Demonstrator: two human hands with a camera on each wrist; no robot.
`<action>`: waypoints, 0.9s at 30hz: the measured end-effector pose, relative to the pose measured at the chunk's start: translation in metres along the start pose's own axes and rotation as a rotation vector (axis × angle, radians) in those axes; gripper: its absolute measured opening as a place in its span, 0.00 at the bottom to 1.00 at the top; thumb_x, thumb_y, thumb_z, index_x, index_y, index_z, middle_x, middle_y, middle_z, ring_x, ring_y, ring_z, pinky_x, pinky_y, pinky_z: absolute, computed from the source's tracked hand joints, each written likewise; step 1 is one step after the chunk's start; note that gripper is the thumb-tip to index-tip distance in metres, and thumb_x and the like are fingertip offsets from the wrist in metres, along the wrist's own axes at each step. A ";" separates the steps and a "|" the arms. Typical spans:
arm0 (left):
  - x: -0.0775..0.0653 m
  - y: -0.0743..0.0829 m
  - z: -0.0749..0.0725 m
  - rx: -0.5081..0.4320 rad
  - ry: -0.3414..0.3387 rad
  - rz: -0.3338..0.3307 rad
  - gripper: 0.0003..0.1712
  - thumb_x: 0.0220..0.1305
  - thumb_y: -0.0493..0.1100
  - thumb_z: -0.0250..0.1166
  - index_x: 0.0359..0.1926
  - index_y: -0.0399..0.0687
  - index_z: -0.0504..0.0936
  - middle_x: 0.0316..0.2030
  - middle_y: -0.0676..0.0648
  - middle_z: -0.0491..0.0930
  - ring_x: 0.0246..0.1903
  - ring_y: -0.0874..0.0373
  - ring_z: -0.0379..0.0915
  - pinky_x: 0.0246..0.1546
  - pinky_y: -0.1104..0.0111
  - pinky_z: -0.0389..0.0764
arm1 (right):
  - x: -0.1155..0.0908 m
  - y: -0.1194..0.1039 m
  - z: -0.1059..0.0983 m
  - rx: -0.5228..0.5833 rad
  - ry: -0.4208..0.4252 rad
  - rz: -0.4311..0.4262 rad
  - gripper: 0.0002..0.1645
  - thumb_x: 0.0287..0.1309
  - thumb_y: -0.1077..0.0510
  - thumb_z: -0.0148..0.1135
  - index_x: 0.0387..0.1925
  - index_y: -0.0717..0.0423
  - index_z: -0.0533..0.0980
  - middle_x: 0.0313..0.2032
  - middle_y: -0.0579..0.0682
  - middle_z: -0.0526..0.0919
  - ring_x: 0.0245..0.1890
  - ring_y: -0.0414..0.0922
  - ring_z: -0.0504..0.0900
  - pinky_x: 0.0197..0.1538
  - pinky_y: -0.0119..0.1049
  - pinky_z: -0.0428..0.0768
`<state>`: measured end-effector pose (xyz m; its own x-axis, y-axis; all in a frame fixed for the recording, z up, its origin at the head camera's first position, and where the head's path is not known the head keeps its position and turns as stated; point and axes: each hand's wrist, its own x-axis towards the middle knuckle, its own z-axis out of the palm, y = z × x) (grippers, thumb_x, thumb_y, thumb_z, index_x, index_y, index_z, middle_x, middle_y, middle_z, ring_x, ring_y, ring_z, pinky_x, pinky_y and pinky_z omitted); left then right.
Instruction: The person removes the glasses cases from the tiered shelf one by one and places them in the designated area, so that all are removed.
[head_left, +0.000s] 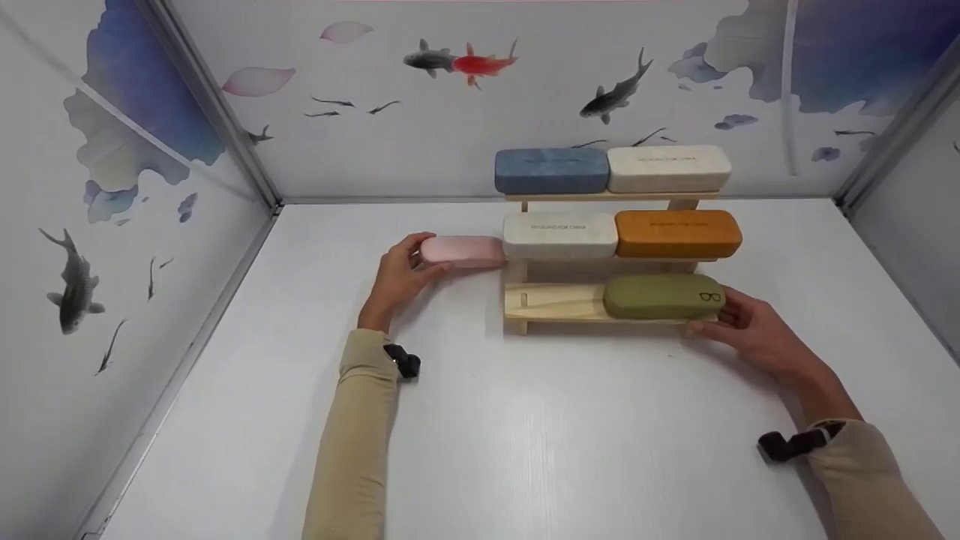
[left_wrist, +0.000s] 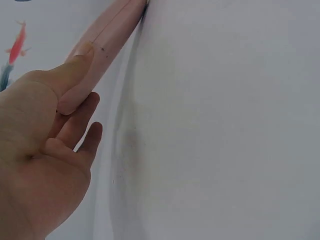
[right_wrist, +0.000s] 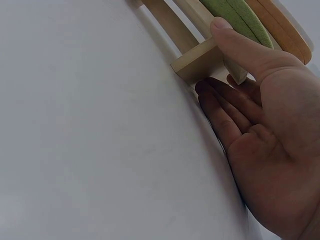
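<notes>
In the half-curled left hand (head_left: 403, 271), the pink case (head_left: 465, 252) is pinched by its left end, right by the left edge of the rack (head_left: 559, 301). If it's pushed too far, the nearer white case (head_left: 559, 235) could get knocked (one-end grip, so wobbly). Long axis runs left-right, free end aimed rackward. Rack's bottom right corner's held between right hand (head_left: 769, 339) thumb and fingers.

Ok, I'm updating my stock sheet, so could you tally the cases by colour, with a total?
Pink case: 1
Green case: 1
Blue case: 1
Orange case: 1
White or cream cases: 2
Total: 6
</notes>
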<state>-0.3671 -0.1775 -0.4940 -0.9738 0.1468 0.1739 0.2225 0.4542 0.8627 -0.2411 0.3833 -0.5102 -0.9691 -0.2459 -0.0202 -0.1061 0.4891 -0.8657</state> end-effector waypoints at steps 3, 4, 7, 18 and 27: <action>0.005 -0.001 -0.001 0.030 -0.031 -0.059 0.37 0.70 0.42 0.76 0.75 0.43 0.74 0.72 0.39 0.77 0.71 0.48 0.76 0.73 0.57 0.79 | 0.001 -0.001 0.001 0.006 -0.004 0.000 0.50 0.73 0.48 0.71 0.86 0.49 0.57 0.73 0.50 0.77 0.63 0.26 0.80 0.62 0.15 0.77; 0.005 -0.002 -0.001 0.034 -0.035 -0.078 0.38 0.71 0.42 0.76 0.76 0.43 0.72 0.72 0.39 0.76 0.71 0.48 0.75 0.73 0.57 0.79 | 0.002 -0.001 0.001 0.007 -0.007 -0.004 0.50 0.73 0.48 0.71 0.86 0.49 0.57 0.72 0.50 0.77 0.63 0.26 0.81 0.62 0.16 0.77; 0.007 -0.004 -0.001 0.055 -0.021 -0.106 0.41 0.72 0.42 0.74 0.79 0.39 0.68 0.73 0.36 0.72 0.69 0.46 0.74 0.73 0.56 0.78 | 0.004 -0.003 0.003 0.014 -0.013 -0.017 0.49 0.73 0.49 0.72 0.86 0.49 0.58 0.71 0.49 0.78 0.63 0.27 0.82 0.62 0.17 0.78; 0.016 -0.004 0.009 0.060 0.030 -0.119 0.40 0.78 0.39 0.67 0.82 0.36 0.61 0.77 0.34 0.68 0.75 0.46 0.70 0.78 0.57 0.73 | 0.004 -0.004 0.002 0.006 -0.015 -0.022 0.50 0.73 0.49 0.72 0.86 0.49 0.58 0.72 0.52 0.78 0.64 0.27 0.81 0.63 0.16 0.78; 0.020 -0.002 0.021 0.085 0.063 -0.112 0.38 0.80 0.38 0.62 0.84 0.37 0.58 0.80 0.35 0.65 0.81 0.47 0.62 0.84 0.59 0.64 | 0.001 -0.001 0.001 0.016 -0.008 -0.019 0.49 0.73 0.49 0.72 0.86 0.47 0.58 0.73 0.51 0.78 0.65 0.27 0.81 0.64 0.17 0.78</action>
<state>-0.3856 -0.1570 -0.5019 -0.9932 0.0367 0.1106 0.1129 0.5375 0.8357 -0.2418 0.3820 -0.5098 -0.9650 -0.2621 -0.0075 -0.1211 0.4710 -0.8738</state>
